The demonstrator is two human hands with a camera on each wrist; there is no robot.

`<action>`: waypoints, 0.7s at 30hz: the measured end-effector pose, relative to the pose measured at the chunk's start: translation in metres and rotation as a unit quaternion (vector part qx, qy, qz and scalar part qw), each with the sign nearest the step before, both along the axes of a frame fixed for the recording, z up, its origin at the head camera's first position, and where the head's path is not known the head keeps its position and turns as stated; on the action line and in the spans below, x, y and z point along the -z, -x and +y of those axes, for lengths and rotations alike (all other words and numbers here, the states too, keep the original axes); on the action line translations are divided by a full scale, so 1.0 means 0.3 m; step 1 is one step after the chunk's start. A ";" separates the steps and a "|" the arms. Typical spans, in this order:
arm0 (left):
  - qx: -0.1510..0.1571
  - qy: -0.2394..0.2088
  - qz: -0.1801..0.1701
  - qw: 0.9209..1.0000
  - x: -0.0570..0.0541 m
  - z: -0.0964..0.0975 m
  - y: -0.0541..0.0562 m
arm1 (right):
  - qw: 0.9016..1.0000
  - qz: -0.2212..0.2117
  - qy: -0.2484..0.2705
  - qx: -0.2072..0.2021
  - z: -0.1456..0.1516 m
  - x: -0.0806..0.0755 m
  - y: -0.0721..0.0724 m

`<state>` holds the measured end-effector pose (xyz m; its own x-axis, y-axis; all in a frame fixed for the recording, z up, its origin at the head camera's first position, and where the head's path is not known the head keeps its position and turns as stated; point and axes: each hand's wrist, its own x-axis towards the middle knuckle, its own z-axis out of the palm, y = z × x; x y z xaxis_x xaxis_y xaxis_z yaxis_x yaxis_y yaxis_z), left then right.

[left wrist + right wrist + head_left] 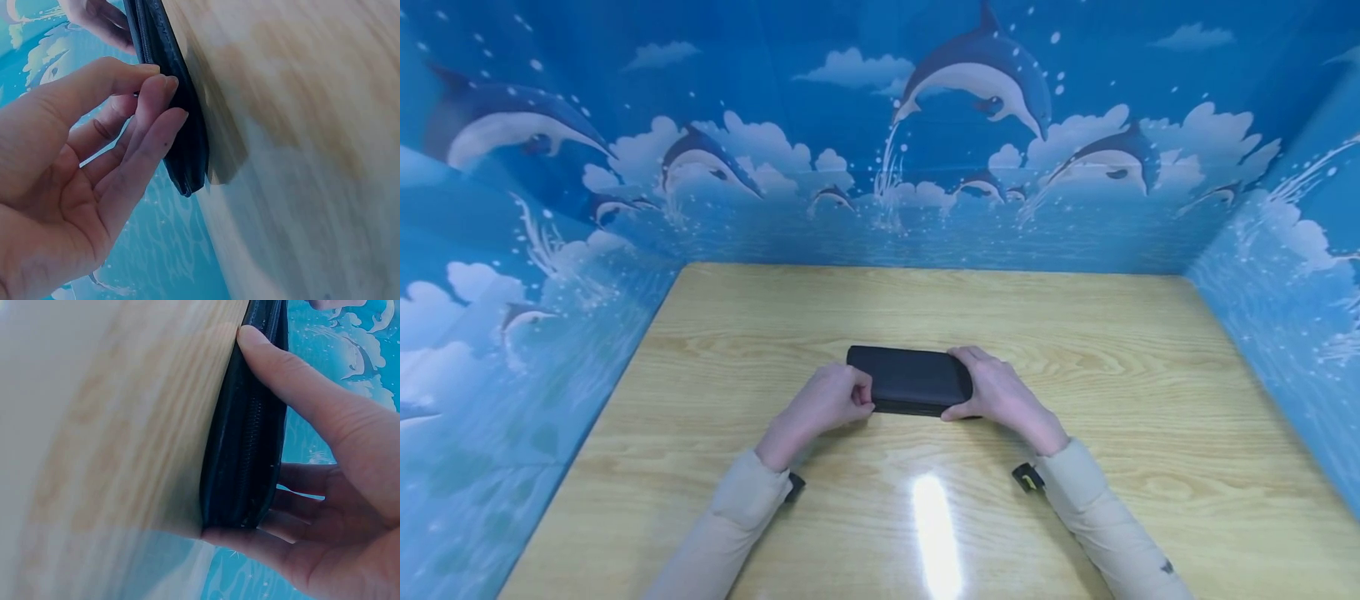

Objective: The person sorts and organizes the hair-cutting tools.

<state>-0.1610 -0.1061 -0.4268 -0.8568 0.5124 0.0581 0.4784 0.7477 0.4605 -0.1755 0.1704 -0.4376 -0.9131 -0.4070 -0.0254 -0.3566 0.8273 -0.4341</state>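
A black zip-around wallet (pixel 917 377) lies flat on the table, its long side with the zipper turned toward me. At its left end my left hand (pixel 838 396) pinches the zipper pull, which the fingertips cover. The left wrist view has the thumb and forefinger of that hand (pixel 94 156) meeting right at the zipper (pixel 145 34). My right hand (pixel 996 390) grips the wallet's right end. In the right wrist view its thumb (pixel 290 369) presses the near edge, and the other fingers reach round the end and far side. Closed zipper teeth (pixel 251 434) show there.
The wallet rests on a light wood-grain table (pixel 1075 333). Blue curtains with a dolphin print (pixel 865 225) stand along the back and both sides. A bright light reflection lies on the tabletop in front of the wallet.
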 end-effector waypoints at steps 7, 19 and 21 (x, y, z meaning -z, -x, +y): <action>0.004 -0.001 -0.005 1.000 0.001 -0.014 0.004 | 1.000 0.003 -0.002 -0.004 0.000 -0.002 0.001; 0.006 -0.010 -0.025 1.000 0.000 -0.028 0.005 | 1.000 -0.002 -0.002 -0.002 0.001 -0.004 -0.001; 0.009 -0.010 -0.023 1.000 0.004 -0.030 0.006 | 1.000 -0.004 -0.002 0.000 0.000 -0.004 -0.002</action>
<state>-0.1628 -0.1151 -0.4278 -0.8492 0.5273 0.0292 0.4700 0.7293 0.4973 -0.1750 0.1705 -0.4363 -0.9126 -0.4075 -0.0340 -0.3540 0.8289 -0.4331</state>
